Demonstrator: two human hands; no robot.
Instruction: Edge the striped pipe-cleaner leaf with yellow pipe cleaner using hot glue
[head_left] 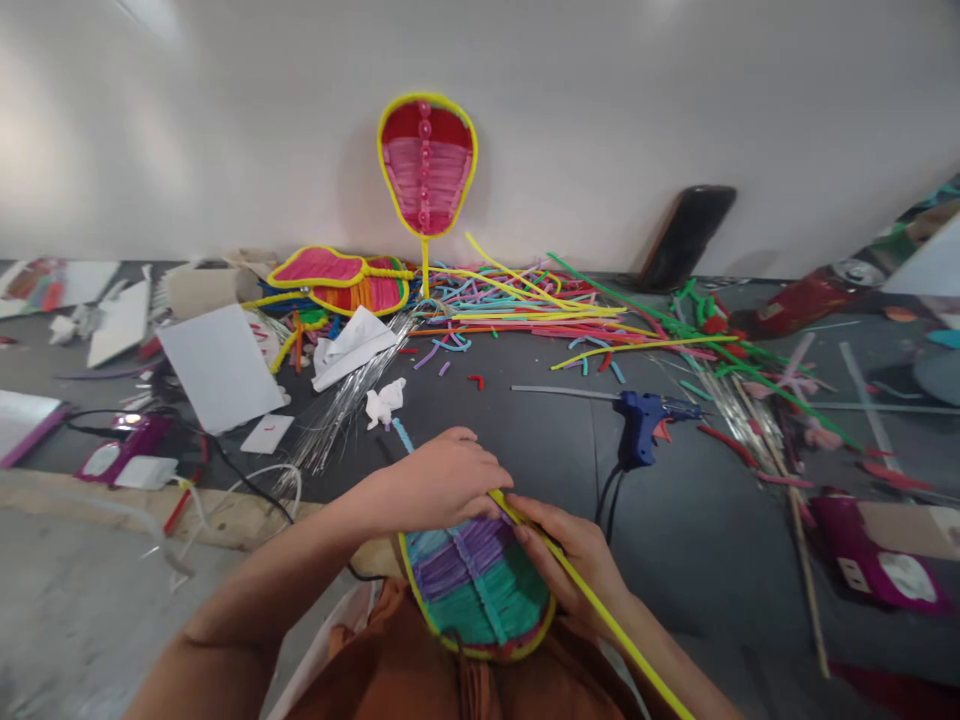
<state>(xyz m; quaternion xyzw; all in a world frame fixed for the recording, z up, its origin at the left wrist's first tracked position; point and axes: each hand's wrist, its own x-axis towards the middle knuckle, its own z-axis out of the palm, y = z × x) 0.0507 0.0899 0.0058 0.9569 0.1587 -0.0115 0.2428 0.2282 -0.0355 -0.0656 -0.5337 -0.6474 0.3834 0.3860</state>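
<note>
A rounded panel (480,580) wrapped in teal, purple and blue fuzzy pipe cleaners is held against the body, with a yellow edging along its left side and bottom. My left hand (442,475) lies over its upper end, fingers closed on the edge. Close beside it, my right hand (574,550) pinches a long yellow pipe cleaner (600,605) against the panel's right edge. The free length of that strand runs down past my right forearm. A pale blue twisted stem (403,434) shows beyond my left hand.
A pink-red yellow-rimmed paddle shape (426,170) stands against the wall. Behind my hands are loose pipe cleaners (517,300), a blue glue gun (645,425), a phone (686,238) and a red can (810,295). White paper (219,367) and a purple device (127,447) lie left.
</note>
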